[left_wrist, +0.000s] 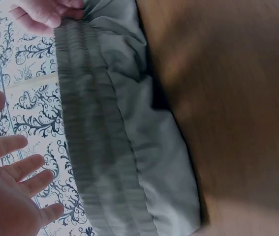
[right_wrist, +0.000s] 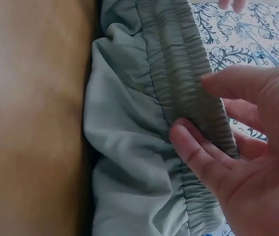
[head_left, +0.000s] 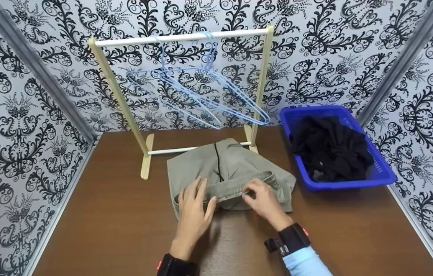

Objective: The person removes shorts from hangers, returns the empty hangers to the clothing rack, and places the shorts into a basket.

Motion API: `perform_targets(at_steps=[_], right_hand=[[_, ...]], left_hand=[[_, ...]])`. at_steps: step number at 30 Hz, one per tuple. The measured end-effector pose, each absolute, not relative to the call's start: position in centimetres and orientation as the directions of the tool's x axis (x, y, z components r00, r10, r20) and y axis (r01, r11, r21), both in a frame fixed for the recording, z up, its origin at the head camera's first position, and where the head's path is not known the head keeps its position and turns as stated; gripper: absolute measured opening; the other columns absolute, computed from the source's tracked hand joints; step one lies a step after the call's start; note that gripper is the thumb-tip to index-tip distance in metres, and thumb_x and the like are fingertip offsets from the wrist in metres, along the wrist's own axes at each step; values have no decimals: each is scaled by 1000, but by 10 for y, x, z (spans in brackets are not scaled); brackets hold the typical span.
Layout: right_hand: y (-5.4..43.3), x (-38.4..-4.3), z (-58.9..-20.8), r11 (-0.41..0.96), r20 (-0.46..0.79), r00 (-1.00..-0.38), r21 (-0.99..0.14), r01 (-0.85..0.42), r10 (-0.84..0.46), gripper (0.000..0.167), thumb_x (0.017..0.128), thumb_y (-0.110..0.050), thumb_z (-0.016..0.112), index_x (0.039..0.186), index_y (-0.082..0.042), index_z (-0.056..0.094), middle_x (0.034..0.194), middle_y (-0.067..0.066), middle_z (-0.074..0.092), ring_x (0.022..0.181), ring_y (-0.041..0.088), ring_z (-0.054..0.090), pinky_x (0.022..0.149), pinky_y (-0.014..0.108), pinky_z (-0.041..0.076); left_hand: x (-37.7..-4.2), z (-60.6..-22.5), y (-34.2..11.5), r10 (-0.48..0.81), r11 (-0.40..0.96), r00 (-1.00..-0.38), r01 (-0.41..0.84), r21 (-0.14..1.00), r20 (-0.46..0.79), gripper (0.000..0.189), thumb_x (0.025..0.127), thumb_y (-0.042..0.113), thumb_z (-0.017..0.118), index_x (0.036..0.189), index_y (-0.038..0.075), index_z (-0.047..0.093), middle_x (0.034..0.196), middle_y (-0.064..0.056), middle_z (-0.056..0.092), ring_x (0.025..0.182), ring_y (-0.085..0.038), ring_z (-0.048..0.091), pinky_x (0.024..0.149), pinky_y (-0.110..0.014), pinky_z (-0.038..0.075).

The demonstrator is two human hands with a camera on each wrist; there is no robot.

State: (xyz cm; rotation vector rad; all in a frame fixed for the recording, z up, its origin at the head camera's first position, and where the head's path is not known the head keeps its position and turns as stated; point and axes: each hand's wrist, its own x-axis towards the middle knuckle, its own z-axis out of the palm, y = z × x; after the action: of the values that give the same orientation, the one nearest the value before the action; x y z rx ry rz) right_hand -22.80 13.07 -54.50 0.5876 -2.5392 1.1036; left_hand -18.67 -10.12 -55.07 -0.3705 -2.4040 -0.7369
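Observation:
Grey-green pants with a gathered elastic waistband and a black drawstring lie on the table, waistband towards me. My right hand pinches the waistband's near edge right of its middle; in the right wrist view, fingers of that hand lie on both sides of the band. By the left end of the waistband is my left hand, its fingers spread and loosely straight. The left wrist view shows this hand beside the band, apart from it. The pants' legs are partly hidden beneath the folds.
Behind the pants stands a wooden rack with a white top rail. Several light-blue hangers hang from it. A blue plastic basket holding dark clothing stands to the right. Patterned walls enclose the brown table.

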Motion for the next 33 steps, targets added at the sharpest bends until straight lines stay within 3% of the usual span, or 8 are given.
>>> perform_targets(at_steps=[5, 12, 16, 22, 27, 33], right_hand=[[127, -241, -536, 649, 487, -857, -600, -468, -168, 9, 84, 0, 79, 86, -6, 73, 94, 8, 65, 85, 25, 65, 75, 42, 55], [118, -259, -538, 663, 548, -828, -575, -480, -124, 8, 87, 1, 77, 88, -3, 71, 102, 15, 65, 95, 34, 66, 84, 49, 54], [114, -263, -546, 663, 532, -832, -569, -487, -154, 16, 84, -1, 81, 95, 0, 69, 112, 22, 65, 103, 40, 64, 89, 53, 53], [110, -262, -557, 738, 455, -880, -547, -396, -136, 52, 79, -20, 90, 119, 5, 68, 132, 29, 58, 121, 49, 53, 100, 66, 43], [105, -261, -562, 805, 305, -949, -542, -241, -79, 86, 77, -43, 90, 143, 1, 56, 156, 30, 38, 144, 58, 29, 108, 80, 25], [97, -262, -566, 818, 147, -986, -557, -146, -76, 113, 73, -61, 86, 159, -7, 38, 168, 29, 16, 148, 65, 8, 108, 85, 12]], left_hand=[[-185, -554, -108, 72, 808, -790, 404, 429, 609, 56, 98, 25, 70, 148, 3, 54, 147, -23, 53, 134, -42, 51, 109, -71, 34], [-184, -557, -114, 61, 814, -785, 397, 424, 617, 54, 99, 25, 68, 145, 0, 56, 144, -23, 54, 132, -44, 52, 109, -71, 33], [-185, -558, -116, 56, 815, -783, 394, 425, 619, 54, 98, 24, 68, 145, 0, 56, 144, -23, 54, 131, -44, 52, 109, -70, 32], [-185, -559, -119, 51, 815, -790, 387, 432, 611, 56, 98, 26, 69, 146, 0, 55, 145, -24, 54, 134, -44, 51, 111, -68, 31], [-185, -560, -121, 46, 819, -795, 377, 433, 605, 57, 97, 27, 70, 146, 0, 55, 146, -24, 54, 134, -43, 51, 112, -68, 29], [-184, -561, -124, 40, 825, -794, 369, 428, 606, 57, 98, 27, 69, 145, -1, 56, 145, -24, 54, 133, -44, 52, 112, -67, 30]])
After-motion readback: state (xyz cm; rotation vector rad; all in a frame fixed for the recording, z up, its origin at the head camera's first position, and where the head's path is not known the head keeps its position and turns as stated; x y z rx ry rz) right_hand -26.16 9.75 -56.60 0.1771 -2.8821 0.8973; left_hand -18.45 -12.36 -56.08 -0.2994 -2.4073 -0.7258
